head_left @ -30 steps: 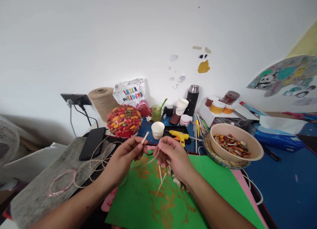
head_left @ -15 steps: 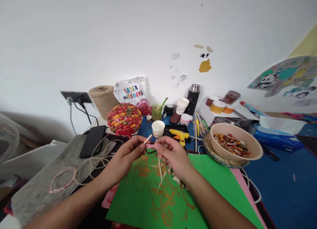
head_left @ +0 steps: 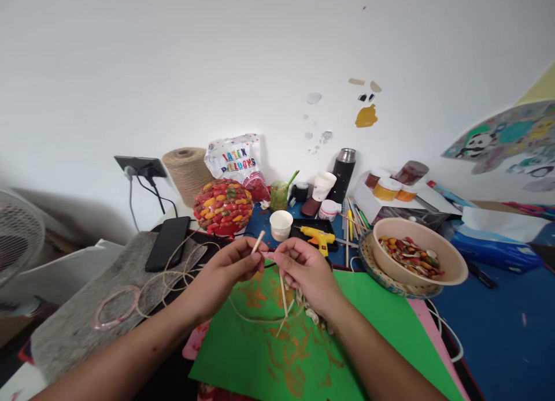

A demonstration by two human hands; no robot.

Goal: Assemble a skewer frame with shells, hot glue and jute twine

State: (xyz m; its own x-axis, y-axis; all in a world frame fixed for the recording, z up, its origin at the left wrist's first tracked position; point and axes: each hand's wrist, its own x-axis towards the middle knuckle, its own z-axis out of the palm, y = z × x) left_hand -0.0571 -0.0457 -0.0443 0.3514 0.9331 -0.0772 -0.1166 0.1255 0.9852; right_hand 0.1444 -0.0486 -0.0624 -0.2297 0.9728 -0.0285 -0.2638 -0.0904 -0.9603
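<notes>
My left hand [head_left: 236,263] is closed in a pinch around a short, thin wooden stick [head_left: 259,241], which points up past the fingertips. Close beside it, my right hand [head_left: 309,268] has its thumb and fingers pressed together; what they pinch is hidden. A loop of twine [head_left: 247,319] curves below both hands over a green sheet [head_left: 368,314] smeared with orange. Thin pale sticks [head_left: 284,297] show under my right hand. Pale, curled pieces [head_left: 311,316] lie beside its wrist, partly covered.
Beyond my hands are a white paper cup [head_left: 281,225], a yellow glue gun [head_left: 318,236] and a ball covered in red and orange pieces [head_left: 223,207]. A bowl [head_left: 451,265] of coloured pieces stands right. Left are a phone [head_left: 168,244] and a twine spool [head_left: 184,173].
My hands have come closer together, and the stick in my left hand now points more upright. The twine loop shows more fully below them. The whole view has shifted slightly.
</notes>
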